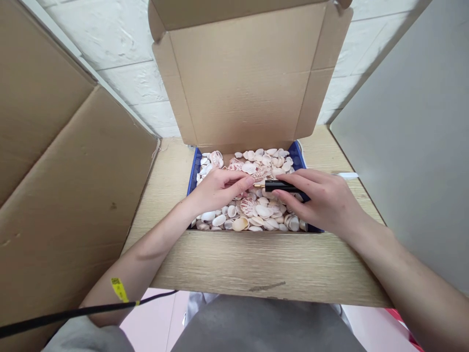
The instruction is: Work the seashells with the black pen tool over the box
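Observation:
My right hand [324, 198] grips a black pen-shaped tool with a thin gold tip [275, 186], perhaps a small hand drill or engraver. The tip points left and reaches the fingertips of my left hand [229, 187]. Those left fingers are pinched together, thumb on the near side; whatever lies between them is mostly hidden. Both hands are above a shallow cardboard box with blue sides [192, 171], filled with seashells. Beneath the hands lie many small white shells [264, 211], a red-streaked scallop shell [248, 207] and a yellowish shell [240, 224].
The box's brown lid [245, 83] stands raised at the back, before a white brick wall [128, 78]. A cardboard panel [73, 205] rises on the left, a grey panel [414, 132] on the right. A black cable with a yellow tag [119, 290] crosses the lower left.

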The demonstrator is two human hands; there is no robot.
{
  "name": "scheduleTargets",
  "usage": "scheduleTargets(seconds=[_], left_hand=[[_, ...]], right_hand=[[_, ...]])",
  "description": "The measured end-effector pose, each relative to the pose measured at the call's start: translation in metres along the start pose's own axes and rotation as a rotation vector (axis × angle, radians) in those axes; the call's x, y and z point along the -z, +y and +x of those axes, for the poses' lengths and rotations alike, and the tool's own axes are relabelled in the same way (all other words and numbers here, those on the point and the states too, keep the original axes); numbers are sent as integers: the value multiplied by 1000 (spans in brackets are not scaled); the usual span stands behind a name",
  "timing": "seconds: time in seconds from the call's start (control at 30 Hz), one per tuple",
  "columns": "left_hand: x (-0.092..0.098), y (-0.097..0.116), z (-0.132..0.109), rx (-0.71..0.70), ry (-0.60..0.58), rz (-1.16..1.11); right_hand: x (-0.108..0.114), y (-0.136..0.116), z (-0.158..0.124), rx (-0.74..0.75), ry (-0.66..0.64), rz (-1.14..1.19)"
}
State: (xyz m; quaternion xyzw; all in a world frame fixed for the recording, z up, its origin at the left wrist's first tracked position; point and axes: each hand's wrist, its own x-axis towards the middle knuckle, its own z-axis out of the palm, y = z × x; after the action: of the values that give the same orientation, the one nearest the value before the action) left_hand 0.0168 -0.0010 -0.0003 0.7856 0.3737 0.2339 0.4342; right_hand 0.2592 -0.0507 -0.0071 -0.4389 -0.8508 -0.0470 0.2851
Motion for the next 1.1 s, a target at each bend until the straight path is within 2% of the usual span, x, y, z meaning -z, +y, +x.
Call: scheduleTargets(seconds=[0.73,0.93,1.1], left_hand=[[1,2,0,15,-7,19],[1,0,-1,34,0,-12],[0,-2,-2,82,37,-188]], right_hand=[[1,0,0,-16,-32,-26],[-1,-1,0,13,31,-20],[-2,0,0,-10,101,4]])
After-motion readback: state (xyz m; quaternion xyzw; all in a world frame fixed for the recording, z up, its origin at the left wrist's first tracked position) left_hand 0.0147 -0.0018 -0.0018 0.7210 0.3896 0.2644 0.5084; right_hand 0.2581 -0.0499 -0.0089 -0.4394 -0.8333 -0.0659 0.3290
